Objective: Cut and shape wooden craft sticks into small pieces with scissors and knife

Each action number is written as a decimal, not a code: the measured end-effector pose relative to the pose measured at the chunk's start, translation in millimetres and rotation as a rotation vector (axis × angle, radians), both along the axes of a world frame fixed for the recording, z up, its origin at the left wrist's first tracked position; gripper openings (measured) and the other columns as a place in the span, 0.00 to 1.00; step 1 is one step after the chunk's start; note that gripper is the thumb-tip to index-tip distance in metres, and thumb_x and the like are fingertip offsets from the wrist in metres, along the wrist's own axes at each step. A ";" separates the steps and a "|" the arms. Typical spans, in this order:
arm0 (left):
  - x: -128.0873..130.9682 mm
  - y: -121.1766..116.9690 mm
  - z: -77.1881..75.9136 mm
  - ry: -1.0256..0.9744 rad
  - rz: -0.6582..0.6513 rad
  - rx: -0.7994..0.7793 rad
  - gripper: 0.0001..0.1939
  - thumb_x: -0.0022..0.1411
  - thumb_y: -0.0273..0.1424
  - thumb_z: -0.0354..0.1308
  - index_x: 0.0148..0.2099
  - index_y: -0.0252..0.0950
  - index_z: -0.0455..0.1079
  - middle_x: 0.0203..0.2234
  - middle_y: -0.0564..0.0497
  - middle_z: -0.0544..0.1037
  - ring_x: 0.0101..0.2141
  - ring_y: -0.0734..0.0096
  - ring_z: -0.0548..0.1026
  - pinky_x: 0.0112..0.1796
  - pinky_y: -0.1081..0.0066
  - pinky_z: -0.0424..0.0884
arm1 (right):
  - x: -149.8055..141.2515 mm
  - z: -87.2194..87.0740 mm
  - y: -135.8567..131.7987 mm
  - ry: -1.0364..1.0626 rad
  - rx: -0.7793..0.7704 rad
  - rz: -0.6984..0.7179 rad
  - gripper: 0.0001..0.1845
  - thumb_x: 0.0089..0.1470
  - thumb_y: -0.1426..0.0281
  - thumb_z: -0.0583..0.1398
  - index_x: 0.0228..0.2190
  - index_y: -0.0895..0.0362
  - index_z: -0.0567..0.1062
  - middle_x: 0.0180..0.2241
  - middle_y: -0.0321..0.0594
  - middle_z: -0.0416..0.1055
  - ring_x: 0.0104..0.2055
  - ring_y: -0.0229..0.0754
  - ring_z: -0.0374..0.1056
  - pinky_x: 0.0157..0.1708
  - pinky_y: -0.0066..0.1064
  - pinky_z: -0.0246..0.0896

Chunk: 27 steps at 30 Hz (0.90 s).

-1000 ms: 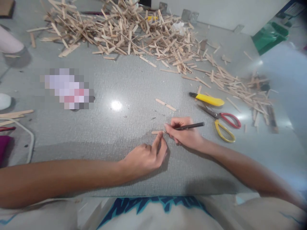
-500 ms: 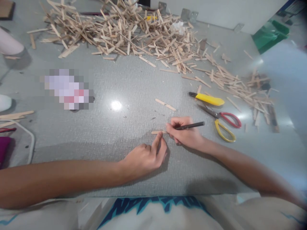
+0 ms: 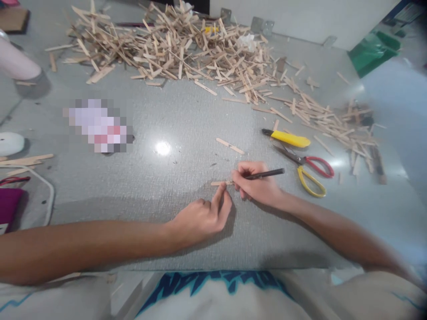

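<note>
Under the index fingertip of my left hand (image 3: 203, 215), a short wooden craft stick (image 3: 217, 183) is held flat against the table, the other fingers curled in. My right hand (image 3: 258, 183) is closed around a black pen (image 3: 267, 174), its writing end down at the stick's right part, hidden by my fingers. A second craft stick (image 3: 230, 146), with a dark mark near its middle, lies just beyond my hands. To the right are scissors (image 3: 302, 161) with one red and one yellow handle, and a yellow-handled cutter (image 3: 288, 138).
A large heap of craft sticks (image 3: 167, 49) spreads along the back and trails right. A blurred-out pale object (image 3: 98, 124) lies left of centre. At the left are a white mouse (image 3: 11, 143), a cable (image 3: 51, 195) and a purple item (image 3: 10, 206). A green bin (image 3: 373, 53) stands far right.
The view has shifted slightly, so things at the left appear a little further right. Both hands stay in nearly the same place on the stick and pen.
</note>
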<state>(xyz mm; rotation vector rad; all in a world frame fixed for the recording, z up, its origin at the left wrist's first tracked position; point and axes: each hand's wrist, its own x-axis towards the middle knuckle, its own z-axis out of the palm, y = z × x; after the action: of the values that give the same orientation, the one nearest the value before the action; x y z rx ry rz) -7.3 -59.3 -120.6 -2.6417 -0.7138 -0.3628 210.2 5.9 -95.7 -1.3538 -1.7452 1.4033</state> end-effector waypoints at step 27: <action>0.3 -0.9 -2.8 -0.068 -0.001 -0.078 0.16 0.73 0.21 0.53 0.56 0.17 0.75 0.56 0.15 0.78 0.13 0.74 0.70 0.14 0.68 0.68 | -0.7 -5.2 2.8 0.003 0.036 0.054 0.26 0.68 0.58 0.63 0.22 0.53 0.65 0.14 0.31 0.67 0.15 0.33 0.64 0.16 0.25 0.53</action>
<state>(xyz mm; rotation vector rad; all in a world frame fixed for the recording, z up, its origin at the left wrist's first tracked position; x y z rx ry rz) -7.1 -60.2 -123.4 -2.7144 -0.7622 -0.4357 209.5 8.7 -101.0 -1.2940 -1.8085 1.3957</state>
